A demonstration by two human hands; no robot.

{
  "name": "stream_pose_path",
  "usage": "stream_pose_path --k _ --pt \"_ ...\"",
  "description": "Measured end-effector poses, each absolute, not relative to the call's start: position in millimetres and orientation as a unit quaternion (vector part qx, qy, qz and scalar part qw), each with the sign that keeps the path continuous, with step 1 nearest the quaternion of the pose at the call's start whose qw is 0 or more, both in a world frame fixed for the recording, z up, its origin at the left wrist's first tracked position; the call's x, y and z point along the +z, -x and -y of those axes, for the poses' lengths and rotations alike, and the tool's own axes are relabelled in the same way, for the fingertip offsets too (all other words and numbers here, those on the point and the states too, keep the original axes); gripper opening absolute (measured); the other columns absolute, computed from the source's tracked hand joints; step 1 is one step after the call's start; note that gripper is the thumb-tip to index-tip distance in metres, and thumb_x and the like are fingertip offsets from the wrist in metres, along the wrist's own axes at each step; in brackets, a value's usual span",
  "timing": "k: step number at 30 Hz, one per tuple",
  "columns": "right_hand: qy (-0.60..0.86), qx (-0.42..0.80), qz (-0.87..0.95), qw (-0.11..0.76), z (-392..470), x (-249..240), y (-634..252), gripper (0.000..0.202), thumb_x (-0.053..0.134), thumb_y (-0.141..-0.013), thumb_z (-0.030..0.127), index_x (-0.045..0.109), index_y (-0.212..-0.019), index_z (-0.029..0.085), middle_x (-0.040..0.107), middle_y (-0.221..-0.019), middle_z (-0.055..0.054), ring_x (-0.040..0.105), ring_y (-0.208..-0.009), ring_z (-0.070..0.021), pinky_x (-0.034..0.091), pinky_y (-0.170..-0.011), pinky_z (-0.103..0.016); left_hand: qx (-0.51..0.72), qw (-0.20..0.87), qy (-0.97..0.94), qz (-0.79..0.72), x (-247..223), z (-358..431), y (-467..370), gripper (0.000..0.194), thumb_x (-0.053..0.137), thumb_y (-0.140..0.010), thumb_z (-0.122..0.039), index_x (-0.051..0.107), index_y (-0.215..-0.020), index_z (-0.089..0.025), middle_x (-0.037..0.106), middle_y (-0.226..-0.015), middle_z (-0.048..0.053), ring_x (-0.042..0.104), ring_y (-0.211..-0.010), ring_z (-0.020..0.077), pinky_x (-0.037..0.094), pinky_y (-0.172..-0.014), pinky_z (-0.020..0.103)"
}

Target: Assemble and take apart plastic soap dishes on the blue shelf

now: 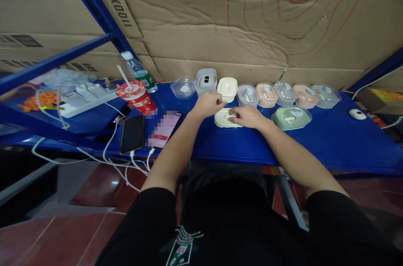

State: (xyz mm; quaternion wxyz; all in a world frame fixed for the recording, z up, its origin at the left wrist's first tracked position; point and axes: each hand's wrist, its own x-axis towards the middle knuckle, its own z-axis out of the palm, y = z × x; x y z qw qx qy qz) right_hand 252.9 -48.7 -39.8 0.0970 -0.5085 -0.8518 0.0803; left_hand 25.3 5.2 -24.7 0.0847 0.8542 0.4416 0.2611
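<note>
A flat cream lid [223, 120] lies on the blue table, just in front of a cream square container [227, 86]. My right hand [248, 116] rests over the lid's right half, its fingers bent down onto the middle. My left hand [209, 104] hovers between lid and container, at their left side, with its fingers curled. Whatever those fingers may hold is hidden. Beyond my left hand stands a grey container [206, 81] with a dark oval on top. A green lidded container [291, 118] sits to the right of my right hand.
Several clear-lidded containers [285, 93] line the back of the blue table [333, 140]. A clear bowl [184, 88], a red cup with straw [137, 97], a water bottle [140, 74] and two phones [132, 134] with cables are left. A white mouse-shaped object [357, 114] lies right.
</note>
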Motion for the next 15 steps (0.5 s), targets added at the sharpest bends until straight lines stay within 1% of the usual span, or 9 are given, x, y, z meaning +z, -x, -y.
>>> stream_pose_path --k 1,2,3,4,6,8,11,13,15 --pt "0.507 0.082 0.853 0.092 48.8 -40.1 -252.0 0.039 0.067 -0.101 0.051 0.078 -0.122 0.021 0.084 -0.098 -0.008 0.076 -0.093 -0.0280 0.041 -0.069 -0.034 0.307 0.062 -0.835 -0.452 -24.4 -6.3 -23.9 0.020 0.067 -0.098 -0.038 0.075 -0.089 -0.022 0.078 -0.106 0.009 0.073 -0.097 0.0242 0.056 -0.085 0.037" --pt "0.508 0.084 0.852 0.092 49.1 -39.9 -251.5 0.039 0.066 -0.101 0.052 0.078 -0.123 0.021 0.084 -0.098 -0.008 0.077 -0.093 -0.0279 0.041 -0.070 -0.034 0.342 0.044 -0.818 -0.460 -24.3 -7.6 -22.4 0.018 0.066 -0.099 -0.035 0.076 -0.105 -0.022 0.076 -0.123 0.011 0.074 -0.108 0.0260 0.057 -0.092 0.039" --pt "0.509 0.084 0.852 0.093 49.4 -39.3 -251.1 0.040 0.067 -0.102 0.052 0.078 -0.123 0.021 0.084 -0.098 -0.008 0.077 -0.093 -0.0276 0.041 -0.070 -0.034 0.361 0.034 -0.806 -0.467 -24.7 -9.2 -20.7 0.025 0.066 -0.099 -0.033 0.074 -0.120 -0.022 0.071 -0.137 0.012 0.072 -0.118 0.0277 0.057 -0.098 0.041" --pt "0.509 0.085 0.851 0.094 49.8 -38.5 -250.9 0.039 0.067 -0.101 0.052 0.078 -0.123 0.021 0.084 -0.099 -0.007 0.077 -0.093 -0.0274 0.041 -0.070 -0.034 0.368 0.028 -0.799 -0.476 -25.5 -11.2 -19.1 0.033 0.066 -0.100 -0.033 0.070 -0.131 -0.023 0.067 -0.146 0.013 0.070 -0.125 0.0294 0.057 -0.103 0.043" --pt "0.507 0.087 0.852 0.093 50.7 -36.7 -250.5 0.038 0.068 -0.101 0.051 0.078 -0.123 0.021 0.084 -0.099 -0.007 0.077 -0.092 -0.0270 0.041 -0.070 -0.033 0.356 0.028 -0.796 -0.489 -28.8 -15.9 -16.0 0.045 0.066 -0.100 -0.032 0.062 -0.144 -0.024 0.064 -0.152 0.014 0.067 -0.133 0.0321 0.055 -0.110 0.046" --pt "0.506 0.091 0.852 0.096 51.4 -35.5 -250.0 0.037 0.067 -0.102 0.051 0.078 -0.122 0.022 0.084 -0.099 -0.007 0.076 -0.091 -0.0264 0.041 -0.070 -0.033 0.344 0.031 -0.796 -0.497 -33.5 -21.5 -13.0 0.052 0.066 -0.099 -0.029 0.056 -0.150 -0.023 0.066 -0.148 0.015 0.066 -0.136 0.0335 0.054 -0.114 0.048" --pt "0.509 0.095 0.850 0.103 51.9 -34.8 -249.5 0.037 0.066 -0.103 0.051 0.079 -0.122 0.022 0.084 -0.098 -0.007 0.076 -0.091 -0.0259 0.041 -0.070 -0.033 0.354 0.033 -0.783 -0.510 -40.2 -29.4 -9.1 0.056 0.066 -0.096 -0.019 0.054 -0.151 -0.023 0.071 -0.139 0.014 0.068 -0.131 0.0326 0.055 -0.113 0.048" --pt "0.510 0.095 0.849 0.103 51.8 -34.8 -249.3 0.036 0.066 -0.103 0.050 0.078 -0.122 0.022 0.084 -0.098 -0.007 0.076 -0.091 -0.0258 0.041 -0.070 -0.032 0.365 0.030 -0.768 -0.525 -42.7 -33.4 -7.2 0.052 0.065 -0.094 -0.015 0.059 -0.145 -0.024 0.072 -0.134 0.012 0.070 -0.127 0.0320 0.057 -0.110 0.048" --pt "0.508 0.095 0.850 0.103 51.6 -34.9 -249.4 0.036 0.066 -0.103 0.049 0.078 -0.122 0.021 0.084 -0.098 -0.007 0.076 -0.091 -0.0257 0.040 -0.070 -0.032 0.383 0.026 -0.751 -0.537 -43.5 -36.2 -6.2 0.042 0.066 -0.093 -0.015 0.064 -0.134 -0.025 0.071 -0.133 0.012 0.071 -0.124 0.0315 0.058 -0.108 0.048"
